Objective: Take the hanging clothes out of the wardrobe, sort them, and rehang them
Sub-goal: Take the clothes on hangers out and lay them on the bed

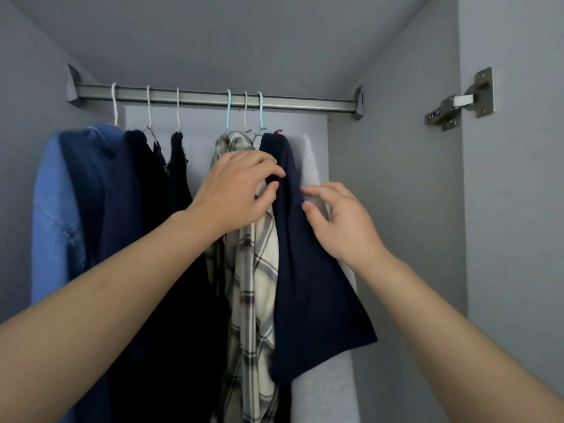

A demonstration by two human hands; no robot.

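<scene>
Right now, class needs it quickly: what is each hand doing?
Left hand: pinching the navy garment near its top edge.
Right hand: fingers relaxed, touching the same garment, holding nothing.

clothes point(256, 285) on rail point(213, 97), hinge point(460, 102) right

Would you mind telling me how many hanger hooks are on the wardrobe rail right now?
6. Three white hooks hang left of the rail centre; a teal hook, a white one and another teal cluster right of it. None looks hidden.
</scene>
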